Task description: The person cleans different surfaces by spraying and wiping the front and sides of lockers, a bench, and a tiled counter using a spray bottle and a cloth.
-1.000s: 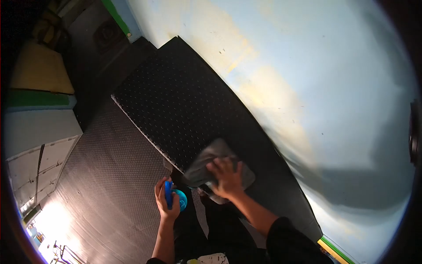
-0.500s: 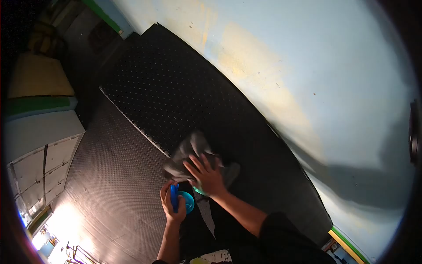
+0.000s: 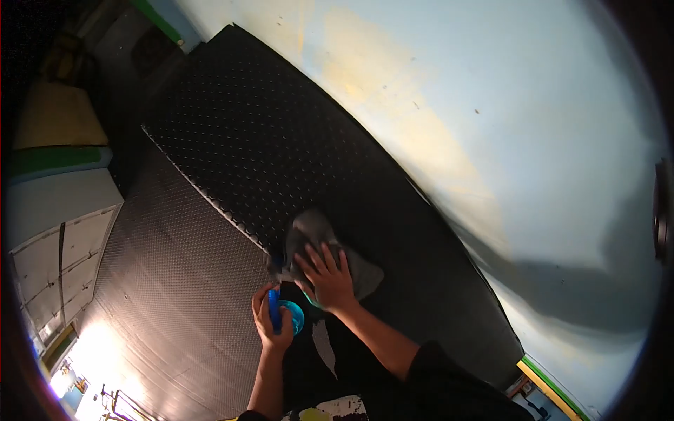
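Observation:
In the head view my left hand (image 3: 272, 319) is closed around a spray bottle with a blue top (image 3: 274, 309) and a teal, see-through body (image 3: 293, 317). My right hand (image 3: 330, 281) lies flat with its fingers spread, pressing on a grey cloth (image 3: 365, 270). That cloth rests rumpled on a black studded mat (image 3: 246, 126). A small green edge shows beside the right palm; what it belongs to is hidden.
Along the right side runs a pale blue wall (image 3: 505, 168) with yellowish patches. A textured dark floor (image 3: 168, 281) lies left of the mat's pale-edged border. White panelled doors (image 3: 63, 259) stand at the far left, above a bright light patch.
The cloth has shifted and lies flatter under my right hand. The whole view has moved slightly, so the mat sits a little further left and up. My left hand keeps hold of the spray bottle.

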Action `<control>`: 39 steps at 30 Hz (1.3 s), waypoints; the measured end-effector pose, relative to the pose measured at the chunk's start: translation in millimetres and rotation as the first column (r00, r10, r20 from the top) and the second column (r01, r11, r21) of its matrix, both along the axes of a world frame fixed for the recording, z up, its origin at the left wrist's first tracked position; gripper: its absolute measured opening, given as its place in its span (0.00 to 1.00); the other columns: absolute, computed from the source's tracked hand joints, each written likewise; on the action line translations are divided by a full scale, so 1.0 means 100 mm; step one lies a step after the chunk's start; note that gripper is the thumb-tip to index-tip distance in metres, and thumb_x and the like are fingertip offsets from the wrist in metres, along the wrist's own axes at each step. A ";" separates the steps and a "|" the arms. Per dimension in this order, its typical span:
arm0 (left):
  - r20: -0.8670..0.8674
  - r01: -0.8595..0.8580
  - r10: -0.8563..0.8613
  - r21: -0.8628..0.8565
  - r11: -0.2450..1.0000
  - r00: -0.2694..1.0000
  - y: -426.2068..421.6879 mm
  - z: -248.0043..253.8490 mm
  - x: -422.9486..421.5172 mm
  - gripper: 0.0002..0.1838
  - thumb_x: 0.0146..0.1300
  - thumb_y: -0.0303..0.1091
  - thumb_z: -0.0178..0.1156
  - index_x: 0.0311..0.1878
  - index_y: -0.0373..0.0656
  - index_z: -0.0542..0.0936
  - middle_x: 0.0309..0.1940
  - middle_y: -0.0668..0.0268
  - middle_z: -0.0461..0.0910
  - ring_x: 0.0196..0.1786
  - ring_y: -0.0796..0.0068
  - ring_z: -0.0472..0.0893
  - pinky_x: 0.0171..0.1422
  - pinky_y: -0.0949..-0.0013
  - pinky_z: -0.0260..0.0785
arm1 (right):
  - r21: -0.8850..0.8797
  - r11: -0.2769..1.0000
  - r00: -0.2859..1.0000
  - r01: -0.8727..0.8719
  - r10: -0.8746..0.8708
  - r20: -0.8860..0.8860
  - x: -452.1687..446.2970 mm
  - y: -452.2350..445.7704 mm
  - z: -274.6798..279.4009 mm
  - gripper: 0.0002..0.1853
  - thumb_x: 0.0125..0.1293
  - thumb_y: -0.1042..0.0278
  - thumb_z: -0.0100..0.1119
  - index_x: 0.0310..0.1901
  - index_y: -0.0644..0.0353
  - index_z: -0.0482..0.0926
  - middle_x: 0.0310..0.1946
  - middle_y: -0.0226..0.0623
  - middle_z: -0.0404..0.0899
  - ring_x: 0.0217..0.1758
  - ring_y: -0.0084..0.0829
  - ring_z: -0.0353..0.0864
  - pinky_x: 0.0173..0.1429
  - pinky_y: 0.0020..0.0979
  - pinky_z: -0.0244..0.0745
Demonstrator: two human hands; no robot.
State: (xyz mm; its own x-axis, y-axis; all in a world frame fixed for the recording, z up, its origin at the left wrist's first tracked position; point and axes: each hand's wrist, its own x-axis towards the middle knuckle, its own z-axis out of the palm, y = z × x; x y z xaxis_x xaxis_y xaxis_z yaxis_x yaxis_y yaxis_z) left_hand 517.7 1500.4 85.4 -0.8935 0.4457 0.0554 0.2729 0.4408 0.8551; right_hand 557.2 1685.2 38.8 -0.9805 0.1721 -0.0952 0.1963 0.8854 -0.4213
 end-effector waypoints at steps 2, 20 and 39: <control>0.020 -0.003 0.003 -0.014 1.000 1.000 -0.04 -0.01 0.08 0.34 0.57 0.15 0.56 0.70 0.39 0.67 0.62 0.41 0.73 0.62 0.43 0.79 0.64 0.43 0.75 | -0.064 0.995 0.978 -0.078 0.089 0.189 0.48 0.27 0.18 0.38 0.60 0.42 0.70 0.73 0.37 0.74 0.79 0.39 0.64 0.82 0.47 0.60 0.80 0.66 0.51; -0.099 -0.007 0.014 0.076 0.997 0.995 -0.01 0.00 1.07 0.35 0.59 0.15 0.55 0.72 0.42 0.67 0.60 0.42 0.76 0.59 0.45 0.81 0.61 0.45 0.77 | -0.095 0.985 0.979 -0.142 0.154 0.132 1.36 0.47 0.17 0.40 0.65 0.49 0.65 0.78 0.45 0.67 0.82 0.40 0.59 0.85 0.52 0.54 0.83 0.62 0.48; -0.018 -0.073 0.077 0.163 0.984 0.997 0.14 -0.25 2.61 0.36 0.58 0.14 0.58 0.71 0.42 0.66 0.57 0.45 0.79 0.52 0.49 0.84 0.54 0.51 0.80 | 0.043 0.994 0.965 -0.101 0.087 0.249 2.51 1.01 0.13 0.41 0.63 0.54 0.66 0.78 0.47 0.66 0.81 0.41 0.59 0.82 0.54 0.59 0.81 0.62 0.54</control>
